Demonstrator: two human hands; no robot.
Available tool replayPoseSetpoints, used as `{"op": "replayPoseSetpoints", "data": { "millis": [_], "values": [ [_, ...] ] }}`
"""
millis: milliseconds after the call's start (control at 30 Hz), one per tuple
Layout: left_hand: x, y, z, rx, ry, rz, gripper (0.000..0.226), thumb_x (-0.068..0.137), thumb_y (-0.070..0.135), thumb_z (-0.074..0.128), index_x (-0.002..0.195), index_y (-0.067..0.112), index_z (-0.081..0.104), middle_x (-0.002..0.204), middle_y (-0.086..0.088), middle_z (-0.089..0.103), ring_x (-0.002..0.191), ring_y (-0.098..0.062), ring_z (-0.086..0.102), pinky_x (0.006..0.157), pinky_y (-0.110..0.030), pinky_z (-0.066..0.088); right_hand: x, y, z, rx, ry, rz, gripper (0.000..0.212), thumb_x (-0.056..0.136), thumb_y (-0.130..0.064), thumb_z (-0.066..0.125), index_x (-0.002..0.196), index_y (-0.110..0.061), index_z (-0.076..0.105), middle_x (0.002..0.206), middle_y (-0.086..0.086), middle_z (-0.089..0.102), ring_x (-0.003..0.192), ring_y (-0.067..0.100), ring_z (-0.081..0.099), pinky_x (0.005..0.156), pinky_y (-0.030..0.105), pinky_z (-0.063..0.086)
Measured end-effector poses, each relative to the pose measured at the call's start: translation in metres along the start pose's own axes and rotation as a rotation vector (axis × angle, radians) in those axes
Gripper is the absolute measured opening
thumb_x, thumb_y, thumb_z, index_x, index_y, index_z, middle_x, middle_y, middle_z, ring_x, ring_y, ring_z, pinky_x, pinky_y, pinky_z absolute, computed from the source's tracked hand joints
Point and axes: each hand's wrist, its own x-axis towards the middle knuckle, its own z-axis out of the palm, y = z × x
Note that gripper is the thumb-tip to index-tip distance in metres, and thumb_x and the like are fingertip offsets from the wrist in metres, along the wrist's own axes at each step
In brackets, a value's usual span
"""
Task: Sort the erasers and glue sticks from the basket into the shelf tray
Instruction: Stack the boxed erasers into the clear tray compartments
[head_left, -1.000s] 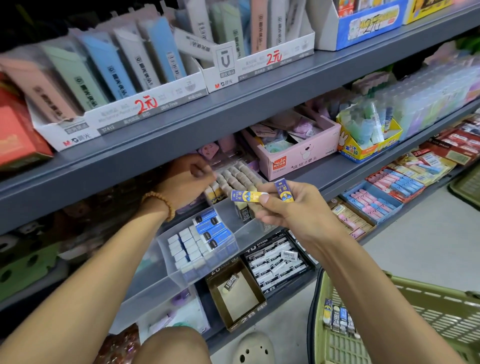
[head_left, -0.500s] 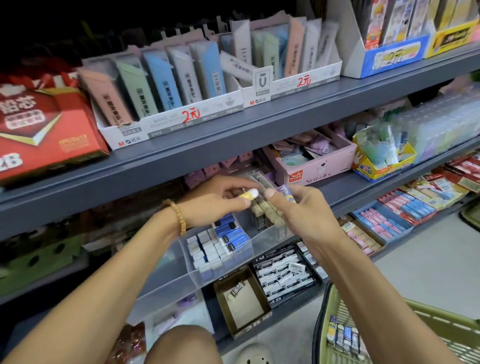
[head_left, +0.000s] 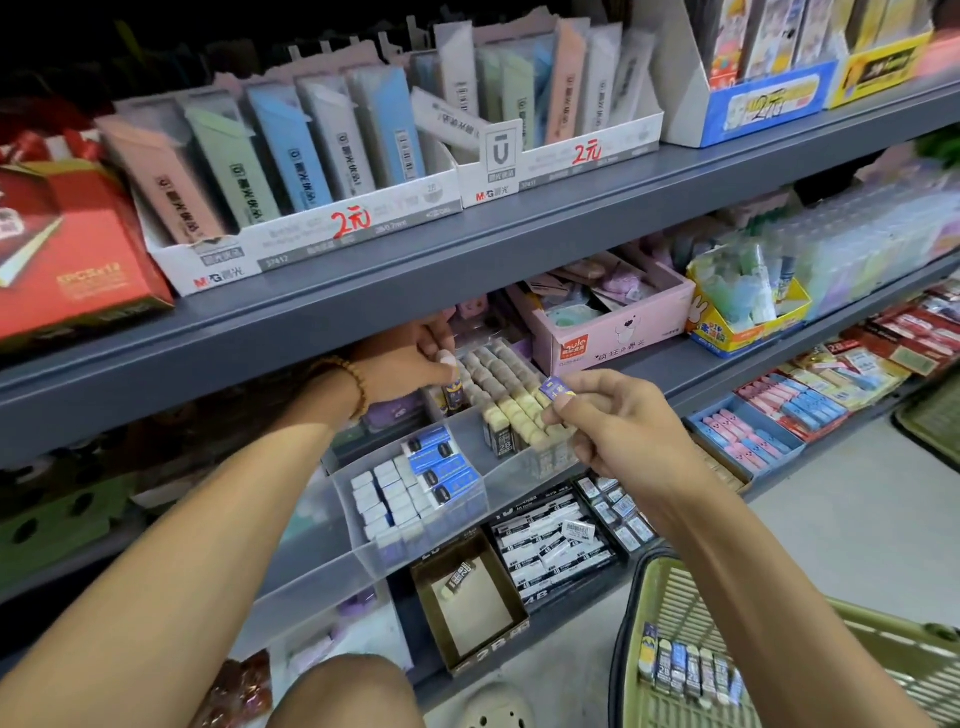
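Note:
My left hand (head_left: 410, 358) reaches under the shelf lip and pinches a blue-sleeved eraser (head_left: 451, 383), standing it upright at the back of the clear shelf tray (head_left: 415, 540). Beside it stand rows of beige erasers (head_left: 511, 397). My right hand (head_left: 618, 426) hovers over the tray's right part and pinches another blue-sleeved eraser (head_left: 554, 388) between thumb and fingers. The tray's front compartment holds blue and white erasers (head_left: 415, 483). The green basket (head_left: 810, 670) sits at lower right with several erasers (head_left: 688, 667) lined against its wall.
The grey shelf lip (head_left: 467, 260) overhangs the tray closely. A pink box (head_left: 613, 332) stands right of the tray. A brown 2B box (head_left: 467, 597) and a black eraser box (head_left: 550, 540) lie on the shelf below. My knee (head_left: 343, 691) is at the bottom.
My left hand took one eraser from the right hand, moved back under the shelf and set it upright in the tray. The right hand kept the other eraser and drifted slightly right.

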Motion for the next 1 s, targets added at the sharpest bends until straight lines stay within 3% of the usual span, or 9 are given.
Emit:
{"op": "replayPoseSetpoints", "data": {
  "millis": [133, 200, 367, 467, 667, 767, 900, 1000],
  "values": [
    [0.006, -0.002, 0.005, 0.153, -0.068, 0.001, 0.025, 0.070, 0.002, 0.079, 0.076, 0.016, 0.060, 0.066, 0.005, 0.059, 0.056, -0.005, 0.052, 0.053, -0.014, 0.042, 0.002, 0.004, -0.005, 0.019, 0.057, -0.036, 0.009, 0.088, 0.002, 0.068, 0.096, 0.002, 0.064, 0.087, 0.026, 0.072, 0.046, 0.011, 0.051, 0.042, 0.017, 0.040],
    [0.007, -0.007, 0.010, 0.187, -0.043, 0.002, 0.023, 0.068, 0.004, 0.081, 0.074, 0.017, 0.062, 0.066, 0.006, 0.060, 0.058, -0.008, 0.055, 0.056, -0.018, 0.046, 0.002, 0.006, -0.007, 0.031, 0.061, -0.048, 0.007, 0.088, 0.001, 0.069, 0.094, 0.001, 0.066, 0.084, 0.026, 0.071, 0.048, 0.012, 0.053, 0.044, 0.019, 0.043],
    [0.005, -0.015, 0.021, 0.256, 0.012, 0.000, 0.024, 0.071, 0.014, 0.080, 0.071, 0.026, 0.059, 0.067, 0.009, 0.063, 0.060, -0.007, 0.060, 0.059, -0.022, 0.048, 0.001, 0.008, -0.010, 0.004, 0.042, -0.082, 0.004, 0.092, -0.011, 0.068, 0.089, -0.008, 0.067, 0.059, 0.004, 0.060, 0.042, 0.011, 0.044, 0.040, 0.020, 0.035],
    [0.004, -0.014, 0.023, 0.289, 0.011, 0.021, 0.020, 0.074, 0.018, 0.079, 0.075, 0.025, 0.060, 0.068, 0.009, 0.061, 0.055, -0.003, 0.058, 0.054, -0.017, 0.042, 0.001, 0.010, -0.012, -0.012, 0.044, -0.072, 0.005, 0.092, -0.012, 0.068, 0.089, -0.010, 0.066, 0.058, 0.004, 0.057, 0.045, 0.012, 0.044, 0.043, 0.021, 0.036],
    [0.007, -0.015, 0.025, 0.353, 0.037, 0.039, 0.021, 0.070, 0.022, 0.080, 0.074, 0.025, 0.060, 0.071, 0.010, 0.060, 0.066, -0.009, 0.056, 0.059, -0.024, 0.047, 0.001, 0.010, -0.010, 0.052, 0.052, -0.037, 0.018, 0.079, -0.001, 0.078, 0.085, -0.005, 0.062, 0.051, -0.004, 0.059, 0.043, 0.006, 0.048, 0.045, 0.019, 0.038],
    [0.008, -0.022, 0.025, 0.289, 0.025, 0.017, 0.023, 0.071, 0.019, 0.083, 0.074, 0.024, 0.060, 0.071, 0.006, 0.061, 0.061, -0.006, 0.058, 0.054, -0.020, 0.043, -0.003, 0.007, -0.008, 0.081, 0.027, -0.048, 0.015, 0.078, 0.002, 0.078, 0.083, -0.005, 0.065, 0.059, -0.002, 0.067, 0.048, 0.004, 0.057, 0.048, 0.016, 0.041],
    [0.011, -0.026, 0.021, 0.230, 0.004, 0.018, 0.025, 0.067, 0.019, 0.087, 0.076, 0.024, 0.064, 0.074, 0.005, 0.062, 0.063, -0.007, 0.057, 0.059, -0.023, 0.048, -0.003, 0.009, -0.008, 0.103, 0.117, -0.047, 0.020, 0.086, -0.002, 0.072, 0.086, -0.012, 0.055, 0.081, 0.012, 0.076, 0.077, 0.023, 0.075, 0.058, 0.024, 0.052],
    [0.011, -0.027, 0.018, 0.205, 0.000, 0.022, 0.026, 0.066, 0.018, 0.088, 0.076, 0.023, 0.065, 0.075, 0.006, 0.063, 0.064, -0.008, 0.057, 0.064, -0.026, 0.052, -0.003, 0.011, -0.007, 0.112, 0.133, -0.053, 0.015, 0.091, -0.003, 0.067, 0.090, -0.011, 0.055, 0.078, 0.010, 0.075, 0.075, 0.024, 0.076, 0.058, 0.024, 0.055]
  ]
}}
